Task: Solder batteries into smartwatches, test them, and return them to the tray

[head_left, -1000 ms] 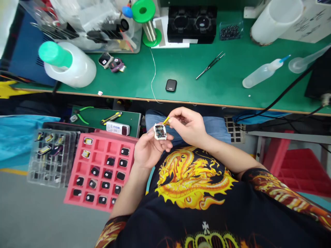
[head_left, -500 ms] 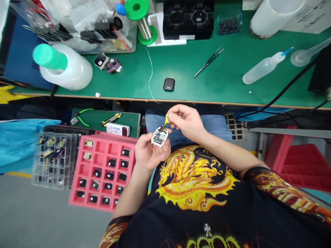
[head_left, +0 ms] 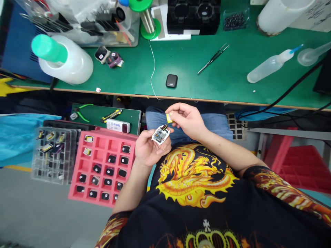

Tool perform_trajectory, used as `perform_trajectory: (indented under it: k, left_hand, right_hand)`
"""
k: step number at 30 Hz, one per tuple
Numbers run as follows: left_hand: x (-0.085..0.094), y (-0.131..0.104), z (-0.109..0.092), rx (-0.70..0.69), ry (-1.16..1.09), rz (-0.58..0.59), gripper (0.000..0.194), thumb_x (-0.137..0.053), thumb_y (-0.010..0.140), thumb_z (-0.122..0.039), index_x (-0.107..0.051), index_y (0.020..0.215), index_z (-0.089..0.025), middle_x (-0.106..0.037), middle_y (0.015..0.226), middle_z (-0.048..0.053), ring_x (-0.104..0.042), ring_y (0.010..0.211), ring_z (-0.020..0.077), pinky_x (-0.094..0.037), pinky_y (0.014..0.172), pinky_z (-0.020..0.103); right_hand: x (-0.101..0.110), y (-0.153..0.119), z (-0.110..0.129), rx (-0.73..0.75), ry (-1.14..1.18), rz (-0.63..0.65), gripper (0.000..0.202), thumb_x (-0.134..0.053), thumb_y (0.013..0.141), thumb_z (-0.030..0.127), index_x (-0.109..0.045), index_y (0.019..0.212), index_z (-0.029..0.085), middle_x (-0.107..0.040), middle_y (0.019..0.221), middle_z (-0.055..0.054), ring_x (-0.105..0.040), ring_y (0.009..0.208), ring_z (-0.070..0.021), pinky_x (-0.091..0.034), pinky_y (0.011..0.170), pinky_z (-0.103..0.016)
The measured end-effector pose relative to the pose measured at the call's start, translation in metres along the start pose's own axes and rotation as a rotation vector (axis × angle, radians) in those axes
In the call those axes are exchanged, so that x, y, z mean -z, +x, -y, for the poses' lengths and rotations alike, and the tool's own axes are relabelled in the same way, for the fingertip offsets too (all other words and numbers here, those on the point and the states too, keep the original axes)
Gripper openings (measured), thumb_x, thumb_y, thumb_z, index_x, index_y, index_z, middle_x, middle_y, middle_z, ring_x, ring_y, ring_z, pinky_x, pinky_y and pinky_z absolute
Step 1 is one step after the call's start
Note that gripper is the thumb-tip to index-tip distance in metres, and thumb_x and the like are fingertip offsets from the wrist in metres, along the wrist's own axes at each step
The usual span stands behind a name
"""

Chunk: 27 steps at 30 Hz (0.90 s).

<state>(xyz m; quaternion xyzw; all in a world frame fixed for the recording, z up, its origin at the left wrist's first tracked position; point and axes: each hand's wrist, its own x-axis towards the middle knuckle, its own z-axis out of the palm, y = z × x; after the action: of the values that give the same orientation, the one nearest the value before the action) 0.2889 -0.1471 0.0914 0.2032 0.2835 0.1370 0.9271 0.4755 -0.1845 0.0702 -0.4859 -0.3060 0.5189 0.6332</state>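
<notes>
My left hand [head_left: 151, 148] holds a small white-rimmed casing [head_left: 160, 135] with a circuit board facing up. My right hand [head_left: 186, 119] pinches a small yellow battery [head_left: 169, 118] just above and to the right of the casing. Short dark and yellow wires run from the battery to the board. Both hands are over my lap, in front of the green bench. A black rounded square case [head_left: 171, 81] lies on the bench beyond them, with black tweezers [head_left: 212, 59] to its right.
Left of my lap, a pink compartment tray [head_left: 103, 134] holds several small dark pieces, beside a clear organizer [head_left: 36, 155]. On the bench [head_left: 129, 79] are a solder spool [head_left: 148, 22], a white bottle [head_left: 77, 65] and a squeeze bottle [head_left: 266, 69]. Cables hang at the right.
The battery in my right hand has turned and shows more of its flat face. The casing is tilted slightly differently. The view has shifted a little, moving the bench items up and right.
</notes>
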Motion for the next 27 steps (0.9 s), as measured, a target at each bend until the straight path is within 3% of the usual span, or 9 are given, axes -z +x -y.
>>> perform_trajectory:
  k: [4, 8, 11, 14, 17, 19, 23, 27]
  left_hand:
    - [0.001, 0.001, -0.001, -0.001, -0.006, -0.012, 0.051, -0.064, 0.095, -0.050, -0.081, 0.113, -0.006, -0.051, 0.057, 0.000, -0.031, 0.044, 0.0074, -0.028, 0.046, 0.024]
    - [0.000, 0.001, -0.002, 0.005, 0.014, -0.026, 0.053, -0.065, 0.094, -0.054, -0.080, 0.112, -0.007, -0.047, 0.056, -0.002, -0.027, 0.043, 0.0073, -0.025, 0.044, 0.023]
    - [0.000, 0.002, -0.002, 0.009, 0.013, -0.032, 0.043, -0.067, 0.094, -0.055, -0.078, 0.099, -0.013, -0.046, 0.057, -0.002, -0.028, 0.044, 0.0074, -0.027, 0.046, 0.023]
    - [0.002, 0.002, -0.005, -0.036, 0.047, -0.066, 0.035, -0.071, 0.092, -0.050, -0.075, 0.088, -0.016, -0.052, 0.061, 0.000, -0.036, 0.049, 0.0084, -0.034, 0.051, 0.024]
    - [0.005, 0.001, -0.009, -0.090, 0.155, -0.089, 0.033, -0.077, 0.089, -0.047, -0.077, 0.090, -0.014, -0.054, 0.065, 0.002, -0.043, 0.055, 0.0105, -0.036, 0.054, 0.026]
    - [0.006, -0.002, -0.011, -0.162, 0.269, -0.139, 0.032, -0.082, 0.087, -0.044, -0.080, 0.096, -0.013, -0.054, 0.066, 0.001, -0.045, 0.058, 0.0111, -0.036, 0.055, 0.026]
    - [0.005, -0.008, -0.013, -0.440, 0.513, -0.302, 0.040, -0.091, 0.083, -0.036, -0.084, 0.118, -0.017, -0.071, 0.087, 0.005, -0.051, 0.064, 0.0099, -0.043, 0.058, 0.025]
    - [0.001, -0.013, -0.013, -0.624, 0.675, -0.361, 0.040, -0.094, 0.083, -0.030, -0.085, 0.122, -0.026, -0.078, 0.110, 0.006, -0.068, 0.091, 0.0162, -0.057, 0.081, 0.027]
  right_hand:
    - [-0.001, 0.001, -0.006, -0.006, -0.001, 0.045, 0.023, -0.075, 0.092, 0.036, -0.072, 0.104, 0.017, -0.070, 0.084, 0.001, -0.060, 0.065, -0.0069, -0.050, 0.058, -0.019]
    - [0.000, 0.002, -0.010, -0.023, 0.018, 0.103, 0.031, -0.081, 0.091, 0.045, -0.065, 0.096, 0.019, -0.065, 0.077, 0.004, -0.061, 0.063, -0.0081, -0.052, 0.060, -0.021]
    - [0.004, 0.001, -0.007, 0.006, -0.004, 0.181, 0.042, -0.090, 0.083, 0.047, -0.061, 0.098, 0.020, -0.062, 0.076, 0.006, -0.059, 0.063, -0.0082, -0.051, 0.060, -0.021]
    - [0.007, -0.003, -0.003, 0.159, -0.192, 0.248, 0.044, -0.093, 0.080, 0.037, -0.070, 0.112, 0.019, -0.064, 0.088, 0.003, -0.057, 0.070, -0.0081, -0.048, 0.062, -0.021]
    - [0.007, -0.006, -0.002, 0.390, -0.414, 0.247, 0.024, -0.085, 0.087, 0.024, -0.076, 0.109, 0.019, -0.066, 0.097, -0.001, -0.061, 0.083, -0.0114, -0.051, 0.073, -0.025]
    - [0.006, -0.006, -0.003, 0.505, -0.482, 0.226, 0.011, -0.076, 0.093, 0.017, -0.077, 0.103, 0.019, -0.066, 0.098, -0.002, -0.063, 0.088, -0.0133, -0.051, 0.076, -0.027]
    - [0.005, -0.007, -0.007, 0.652, -0.571, 0.176, 0.020, -0.067, 0.093, 0.009, -0.075, 0.107, 0.021, -0.068, 0.100, -0.003, -0.065, 0.088, -0.0144, -0.052, 0.074, -0.027]
    - [0.004, -0.010, -0.008, 0.721, -0.650, 0.147, 0.024, -0.065, 0.093, 0.009, -0.073, 0.111, 0.023, -0.070, 0.107, -0.005, -0.068, 0.093, -0.0156, -0.055, 0.079, -0.029]
